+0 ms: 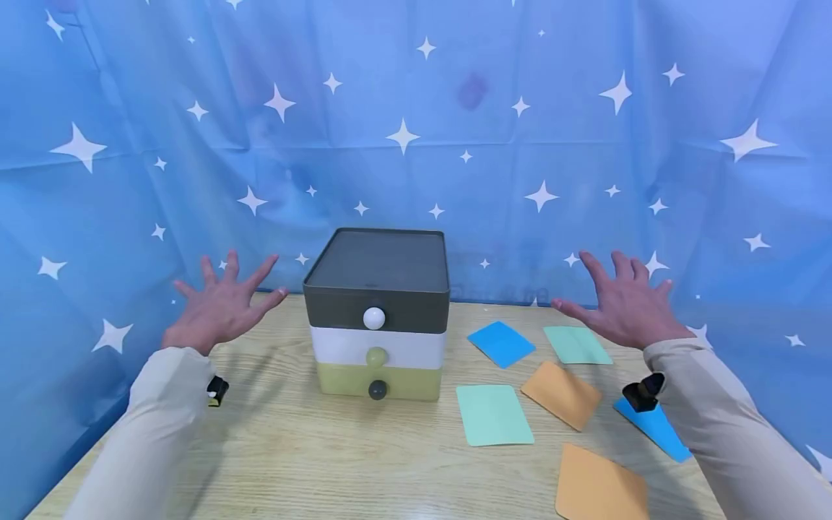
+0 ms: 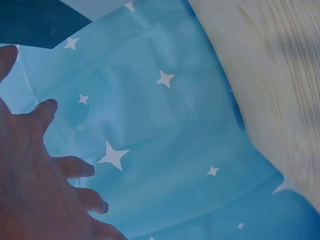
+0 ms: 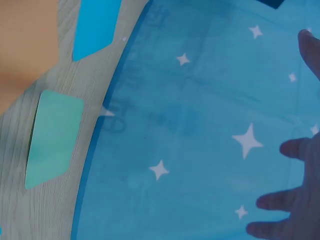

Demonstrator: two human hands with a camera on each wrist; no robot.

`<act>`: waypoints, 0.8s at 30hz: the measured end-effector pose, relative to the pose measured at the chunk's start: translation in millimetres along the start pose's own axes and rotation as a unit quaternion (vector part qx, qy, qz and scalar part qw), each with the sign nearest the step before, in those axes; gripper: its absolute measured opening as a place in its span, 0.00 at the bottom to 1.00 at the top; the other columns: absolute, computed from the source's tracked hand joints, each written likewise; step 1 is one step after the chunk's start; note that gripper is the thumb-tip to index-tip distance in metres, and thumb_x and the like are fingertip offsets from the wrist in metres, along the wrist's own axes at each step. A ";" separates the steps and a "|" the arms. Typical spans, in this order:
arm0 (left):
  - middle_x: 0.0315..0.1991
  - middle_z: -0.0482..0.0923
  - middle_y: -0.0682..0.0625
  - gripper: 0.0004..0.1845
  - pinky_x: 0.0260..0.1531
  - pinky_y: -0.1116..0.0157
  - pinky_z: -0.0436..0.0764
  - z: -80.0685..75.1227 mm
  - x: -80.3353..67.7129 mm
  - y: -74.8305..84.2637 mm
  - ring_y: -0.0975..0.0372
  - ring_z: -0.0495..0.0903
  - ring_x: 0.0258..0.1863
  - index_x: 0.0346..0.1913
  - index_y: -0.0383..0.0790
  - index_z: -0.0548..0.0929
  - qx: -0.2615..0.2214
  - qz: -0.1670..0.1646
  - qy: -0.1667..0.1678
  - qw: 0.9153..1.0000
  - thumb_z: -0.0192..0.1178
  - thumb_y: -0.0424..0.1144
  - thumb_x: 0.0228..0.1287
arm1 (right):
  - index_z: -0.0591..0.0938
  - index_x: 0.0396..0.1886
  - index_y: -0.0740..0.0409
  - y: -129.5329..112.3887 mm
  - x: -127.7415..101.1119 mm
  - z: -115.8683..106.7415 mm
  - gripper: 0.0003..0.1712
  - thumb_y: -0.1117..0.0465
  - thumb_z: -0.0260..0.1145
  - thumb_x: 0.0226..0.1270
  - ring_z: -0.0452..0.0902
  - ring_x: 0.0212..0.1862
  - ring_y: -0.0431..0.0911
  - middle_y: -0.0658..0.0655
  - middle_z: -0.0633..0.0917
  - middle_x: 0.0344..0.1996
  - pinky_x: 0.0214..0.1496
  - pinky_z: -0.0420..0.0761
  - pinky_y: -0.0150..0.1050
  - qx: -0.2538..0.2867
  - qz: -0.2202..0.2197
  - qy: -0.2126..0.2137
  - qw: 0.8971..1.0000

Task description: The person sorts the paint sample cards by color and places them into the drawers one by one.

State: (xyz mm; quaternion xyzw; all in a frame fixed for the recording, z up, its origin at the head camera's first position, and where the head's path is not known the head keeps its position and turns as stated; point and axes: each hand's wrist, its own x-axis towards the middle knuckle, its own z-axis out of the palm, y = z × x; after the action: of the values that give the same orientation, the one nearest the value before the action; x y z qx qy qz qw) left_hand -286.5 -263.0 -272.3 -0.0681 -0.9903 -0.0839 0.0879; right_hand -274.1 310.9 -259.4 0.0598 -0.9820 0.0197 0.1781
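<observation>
1. Head view: the left hand (image 1: pixel 221 307) hangs above the worktop's (image 1: pixel 292 462) far left corner, fingers spread apart and bare; the right hand (image 1: pixel 627 303) hangs above the far right, its fingers also apart, holding nothing.
2. Head view: the drawer stack (image 1: pixel 406 310) stands near the middle of the far edge. Tugging a knob with nothing bracing the body could drag or tip the whole stack.
3. Head view: cards lie right of it, among them the far green card (image 1: pixel 577 345), the far blue card (image 1: pixel 501 344) and the farther orange card (image 1: pixel 562 395). The near blue card (image 1: pixel 653 430) is partly hidden by the right sleeve (image 1: pixel 708 404); a low-swung cuff could sweep it toward the right edge.
4. Head view: the stack looks like smooth, matt plastic, three box tiers in charcoal, white and olive, with a raised top lip and ball-shaped knobs. The cards are thin and flat, the worktop pale and wood-grained.
5. Left wrist view: separated fingers before the star-printed cloth (image 2: pixel 135 110), softly creased; dropping past the worktop's edge, they could snag it.
6. Right wrist view: separated fingers again. The far green card lies close to the far edge; being so flat, it may skid over that edge if pushed rather than lifted.
</observation>
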 end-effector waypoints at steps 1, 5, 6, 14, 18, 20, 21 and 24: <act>0.78 0.28 0.25 0.43 0.48 0.15 0.30 0.0 0.0 0.9 0.19 0.23 0.70 0.80 0.67 0.37 -0.008 0.002 0.002 1.000 0.32 0.76 0.68 | 0.52 0.81 0.48 -1.4 -1.6 0.0 0.57 0.23 0.55 0.62 0.51 0.68 0.81 0.80 0.55 0.71 0.53 0.52 0.88 0.001 -0.002 0.003 1.000; 0.79 0.29 0.27 0.40 0.50 0.15 0.32 1.5 -0.4 5.7 0.21 0.23 0.72 0.81 0.66 0.37 -0.046 0.015 0.014 0.999 0.31 0.73 0.72 | 0.53 0.81 0.49 -6.6 -7.2 0.6 0.57 0.23 0.55 0.62 0.52 0.69 0.80 0.79 0.56 0.72 0.53 0.55 0.86 0.004 -0.012 0.006 1.000; 0.80 0.28 0.28 0.40 0.50 0.15 0.32 2.0 -0.8 7.7 0.22 0.24 0.72 0.81 0.66 0.37 -0.056 0.018 0.018 0.998 0.31 0.72 0.72 | 0.53 0.80 0.50 -8.0 -8.5 0.6 0.57 0.23 0.55 0.62 0.52 0.69 0.80 0.79 0.56 0.72 0.53 0.56 0.85 0.007 -0.014 0.005 1.000; 0.82 0.30 0.37 0.34 0.68 0.26 0.34 11.4 -1.8 27.2 0.33 0.30 0.79 0.82 0.58 0.41 -0.208 0.070 0.066 0.973 0.33 0.61 0.80 | 0.57 0.79 0.56 -23.3 -19.0 1.4 0.55 0.27 0.58 0.65 0.62 0.65 0.79 0.78 0.60 0.72 0.46 0.75 0.72 0.024 -0.052 0.009 0.998; 0.83 0.33 0.42 0.33 0.74 0.34 0.36 20.3 4.7 38.3 0.42 0.33 0.82 0.82 0.56 0.43 -0.280 0.093 0.080 0.952 0.34 0.58 0.81 | 0.59 0.78 0.58 -32.4 -24.2 0.1 0.53 0.29 0.59 0.65 0.66 0.63 0.76 0.77 0.64 0.70 0.43 0.79 0.68 0.038 -0.065 0.013 0.997; 0.83 0.34 0.47 0.32 0.75 0.35 0.37 25.5 8.1 43.5 0.46 0.33 0.83 0.82 0.59 0.44 -0.319 0.099 0.081 0.939 0.33 0.57 0.81 | 0.61 0.77 0.59 -37.4 -27.1 -0.3 0.52 0.30 0.59 0.66 0.69 0.62 0.74 0.77 0.68 0.67 0.44 0.79 0.67 0.042 -0.071 0.008 0.997; 0.84 0.35 0.49 0.31 0.75 0.35 0.38 28.0 9.4 46.2 0.47 0.34 0.83 0.82 0.60 0.44 -0.342 0.103 0.081 0.931 0.32 0.57 0.81 | 0.62 0.77 0.60 -39.8 -28.3 -0.1 0.51 0.30 0.58 0.67 0.71 0.61 0.73 0.76 0.70 0.66 0.44 0.80 0.65 0.044 -0.074 0.004 0.996; 0.84 0.39 0.53 0.30 0.73 0.32 0.41 35.0 11.8 53.6 0.49 0.36 0.83 0.81 0.61 0.47 -0.405 0.118 0.076 0.904 0.29 0.57 0.81 | 0.65 0.75 0.61 -48.0 -32.1 1.3 0.49 0.30 0.56 0.68 0.77 0.56 0.68 0.75 0.76 0.61 0.43 0.81 0.61 0.045 -0.080 -0.020 0.996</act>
State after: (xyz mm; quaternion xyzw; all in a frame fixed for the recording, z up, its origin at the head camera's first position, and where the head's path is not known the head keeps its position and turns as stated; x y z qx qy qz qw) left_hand -295.6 -202.9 -295.9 -0.2076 -0.8462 -0.4713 0.1368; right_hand -238.7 266.7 -271.1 0.1468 -0.9755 0.0482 0.1567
